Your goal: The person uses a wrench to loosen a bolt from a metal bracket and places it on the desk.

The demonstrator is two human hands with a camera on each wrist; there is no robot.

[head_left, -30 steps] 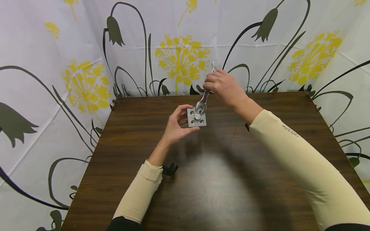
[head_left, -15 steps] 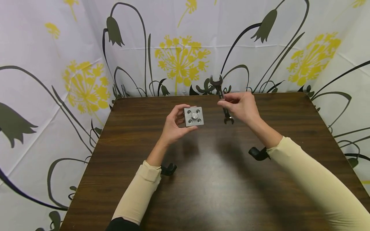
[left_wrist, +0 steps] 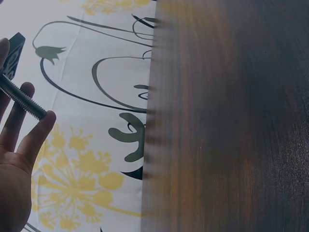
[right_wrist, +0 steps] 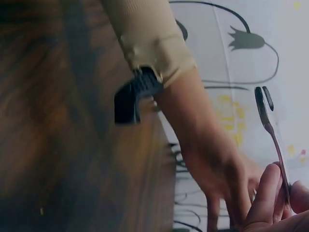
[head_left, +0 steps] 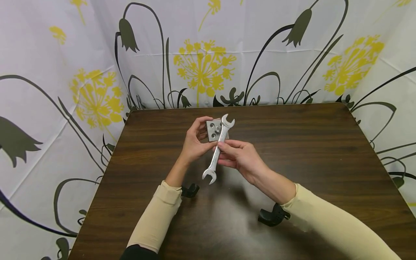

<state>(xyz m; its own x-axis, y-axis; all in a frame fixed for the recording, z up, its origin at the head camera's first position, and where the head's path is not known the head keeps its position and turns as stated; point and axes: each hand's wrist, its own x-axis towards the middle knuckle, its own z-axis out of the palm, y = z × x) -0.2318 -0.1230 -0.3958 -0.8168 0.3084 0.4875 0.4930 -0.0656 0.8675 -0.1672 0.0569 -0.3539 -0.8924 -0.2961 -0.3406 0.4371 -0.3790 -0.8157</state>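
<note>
My left hand (head_left: 194,145) grips a square grey metal block (head_left: 212,135) between thumb and fingers. The block has recessed holes, and a bolt head (head_left: 218,129) stands out from its face. In the left wrist view the bolt's threaded shank (left_wrist: 28,104) sticks out behind the block, a fingertip at its end. My right hand (head_left: 245,159) pinches a double open-ended wrench (head_left: 213,162) by the middle of its handle. The wrench slants in front of the block and covers its right part. Whether wrench and block touch, I cannot tell.
Both hands are above a dark wood-grain table (head_left: 156,137). Behind it hangs a white curtain (head_left: 208,29) with yellow and grey flowers. A black wrist camera mount (head_left: 273,215) juts from the right sleeve, another mount (head_left: 190,190) from the left.
The wrench was at the bolt head, came away to the right, then swung down and left in front of the block. The right hand now holds it lower. The left hand has hardly moved.
</note>
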